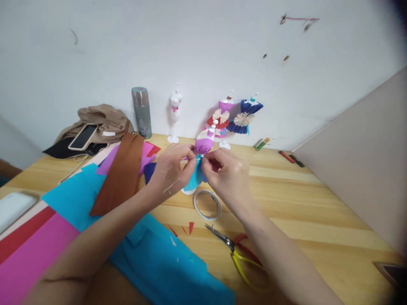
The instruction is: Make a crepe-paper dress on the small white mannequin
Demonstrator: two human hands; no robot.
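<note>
Both hands meet over a small mannequin doll (203,146) dressed in purple and blue paper, standing on a white base on the wooden table (286,203). My left hand (170,167) pinches the paper at the doll's waist from the left. From the right, my right hand (227,171) pinches the same spot, its fingers closed on the blue paper skirt (194,178). A roll of clear tape (207,204) lies just in front of the doll. Scissors (237,250) with yellow and red handles lie open nearer to me.
Sheets of blue (152,250), pink (32,254) and brown paper (122,173) cover the left of the table. At the back stand a bare white mannequin (174,112), two dressed dolls (233,118), a grey flask (141,112), and a phone (83,136) on bundled cloth. A glue stick (262,143) lies near the wall.
</note>
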